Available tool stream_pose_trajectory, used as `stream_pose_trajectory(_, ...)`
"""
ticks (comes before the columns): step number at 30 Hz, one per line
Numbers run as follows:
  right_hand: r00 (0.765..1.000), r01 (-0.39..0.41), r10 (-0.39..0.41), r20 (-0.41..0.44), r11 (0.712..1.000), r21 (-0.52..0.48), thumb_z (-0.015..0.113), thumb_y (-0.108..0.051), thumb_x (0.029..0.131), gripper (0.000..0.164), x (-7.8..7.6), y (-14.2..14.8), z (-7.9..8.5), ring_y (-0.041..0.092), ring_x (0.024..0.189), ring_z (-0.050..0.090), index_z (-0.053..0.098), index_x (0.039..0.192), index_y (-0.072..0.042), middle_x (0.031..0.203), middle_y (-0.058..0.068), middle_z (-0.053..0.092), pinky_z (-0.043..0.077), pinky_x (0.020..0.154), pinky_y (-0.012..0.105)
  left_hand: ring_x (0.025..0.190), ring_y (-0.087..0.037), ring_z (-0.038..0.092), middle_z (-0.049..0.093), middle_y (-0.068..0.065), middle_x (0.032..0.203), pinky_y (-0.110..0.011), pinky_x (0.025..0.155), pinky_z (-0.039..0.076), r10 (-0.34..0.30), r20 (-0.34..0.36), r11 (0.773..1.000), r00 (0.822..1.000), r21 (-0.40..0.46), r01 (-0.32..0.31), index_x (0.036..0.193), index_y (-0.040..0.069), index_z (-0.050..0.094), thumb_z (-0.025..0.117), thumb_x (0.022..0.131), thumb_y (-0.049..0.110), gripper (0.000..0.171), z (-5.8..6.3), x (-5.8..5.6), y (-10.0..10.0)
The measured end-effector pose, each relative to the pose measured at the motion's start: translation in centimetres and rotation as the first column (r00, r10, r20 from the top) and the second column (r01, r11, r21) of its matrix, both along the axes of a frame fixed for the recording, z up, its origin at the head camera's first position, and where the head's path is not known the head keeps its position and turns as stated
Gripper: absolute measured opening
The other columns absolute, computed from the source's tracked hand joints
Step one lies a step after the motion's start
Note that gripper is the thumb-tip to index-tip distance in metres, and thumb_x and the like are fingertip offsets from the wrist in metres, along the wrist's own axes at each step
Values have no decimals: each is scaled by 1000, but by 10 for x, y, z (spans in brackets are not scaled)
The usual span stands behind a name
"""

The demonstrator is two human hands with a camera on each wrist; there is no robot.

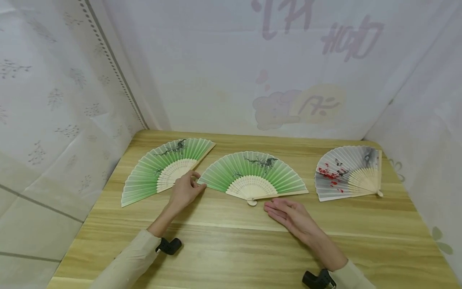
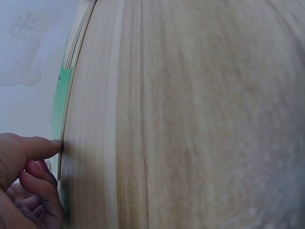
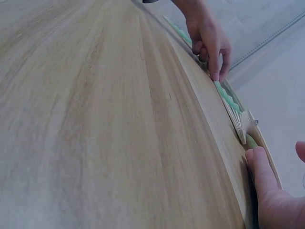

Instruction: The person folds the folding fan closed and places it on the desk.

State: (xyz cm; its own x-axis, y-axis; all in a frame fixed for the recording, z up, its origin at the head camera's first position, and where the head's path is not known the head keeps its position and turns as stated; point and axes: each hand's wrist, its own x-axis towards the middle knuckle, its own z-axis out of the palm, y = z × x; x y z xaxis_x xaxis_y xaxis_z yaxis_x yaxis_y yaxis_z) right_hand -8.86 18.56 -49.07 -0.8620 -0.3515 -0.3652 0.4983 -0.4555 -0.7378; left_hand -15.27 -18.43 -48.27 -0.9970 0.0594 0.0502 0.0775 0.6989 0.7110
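Note:
The middle green folding fan lies spread on the table, with a dark branch print and pale ribs. My left hand pinches its left corner between thumb and fingers; in the left wrist view the thumb presses at the fan's edge. Below the right-hand guard rib, my right hand lies with extended fingers close to the pivot end. The right wrist view has its fingertips beside the pivot; whether they touch the fan I cannot tell. Another spread green folding fan lies left, partly behind my left hand.
A grey folding fan with red blossoms lies spread at the right. The wooden table meets pale printed curtains at the back and sides. Each wrist carries a black device.

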Motion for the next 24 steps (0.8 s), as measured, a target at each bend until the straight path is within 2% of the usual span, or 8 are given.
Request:
stream_pose_trajectory(17,997,71,-71,10,997,-35,53,-2,106,29,1,-4,-3,38,128,54,47,126,17,134,34,54,41,107,44,55,-16,55,60,0,66,-35,53,45,-24,0,1000,1000,-11,24,113,-3,62,79,90,14,33,0,-2,2)
stream_pose_trajectory(24,995,99,-99,14,995,-33,52,-1,106,31,-3,-10,-4,37,129,53,46,129,19,137,33,52,42,107,43,57,-17,56,60,0,67,-36,55,46,-11,4,999,1000,-31,11,113,-3,62,79,91,14,32,2,-1,1)
